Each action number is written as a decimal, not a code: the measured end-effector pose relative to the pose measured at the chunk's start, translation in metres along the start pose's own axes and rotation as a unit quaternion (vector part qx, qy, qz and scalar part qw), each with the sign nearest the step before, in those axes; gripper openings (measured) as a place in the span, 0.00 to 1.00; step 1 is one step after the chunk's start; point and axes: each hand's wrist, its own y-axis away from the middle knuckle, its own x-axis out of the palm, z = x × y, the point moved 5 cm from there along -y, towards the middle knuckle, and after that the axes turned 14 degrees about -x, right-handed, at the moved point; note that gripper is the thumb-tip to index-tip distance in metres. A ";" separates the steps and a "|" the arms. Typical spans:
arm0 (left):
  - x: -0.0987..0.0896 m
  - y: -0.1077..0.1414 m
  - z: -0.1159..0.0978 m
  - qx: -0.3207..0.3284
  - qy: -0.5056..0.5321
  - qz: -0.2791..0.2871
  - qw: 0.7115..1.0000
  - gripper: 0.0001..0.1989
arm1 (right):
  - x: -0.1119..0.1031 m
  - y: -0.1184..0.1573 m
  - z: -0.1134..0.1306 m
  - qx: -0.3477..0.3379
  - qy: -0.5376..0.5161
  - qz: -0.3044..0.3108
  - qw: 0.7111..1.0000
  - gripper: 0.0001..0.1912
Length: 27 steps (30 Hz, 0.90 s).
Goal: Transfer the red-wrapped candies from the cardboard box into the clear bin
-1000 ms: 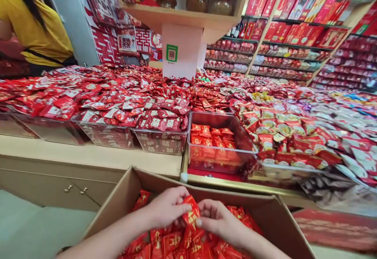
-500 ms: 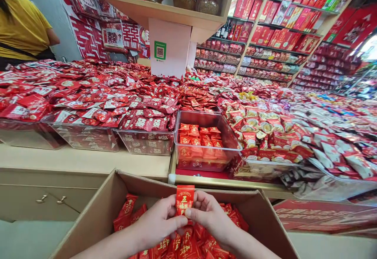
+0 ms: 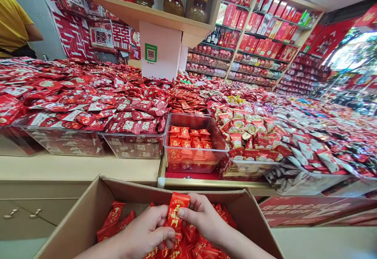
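A small red candy packet with gold lettering is held upright over an open cardboard box. My left hand has its fingers closed at the packet's left edge. From the right, my right hand pinches its upper part, the thumb lying across the front. Below both hands, loose packets of the same kind fill the box. Beyond the box stands a clear plastic bin with similar red packets set in rows inside it.
Bins of maroon packets and red-and-white packets flank the clear bin on the left, durian-labelled packets on the right. A shelf unit overhangs the counter. A person in a yellow top stands at far left.
The packet has tilted slightly, and my right thumb has moved up its front. My view has shifted a little to the right, so the scene sits further left.
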 end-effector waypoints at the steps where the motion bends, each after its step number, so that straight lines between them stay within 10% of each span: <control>1: 0.001 0.000 -0.001 0.000 0.008 0.005 1.000 0.07 | 0.000 -0.001 0.000 0.010 0.002 -0.008 1.000 0.17; 10: -0.003 0.002 -0.015 0.121 0.050 0.015 0.991 0.18 | 0.002 -0.003 -0.002 0.013 -0.008 -0.022 1.000 0.18; 18: -0.005 0.011 -0.024 0.099 0.101 -0.079 0.987 0.36 | 0.001 -0.004 0.013 -0.006 -0.032 -0.033 0.999 0.16; 27: 0.001 0.022 -0.051 0.147 -0.180 -0.160 0.959 0.24 | 0.000 0.000 0.023 0.018 -0.211 -0.096 0.973 0.16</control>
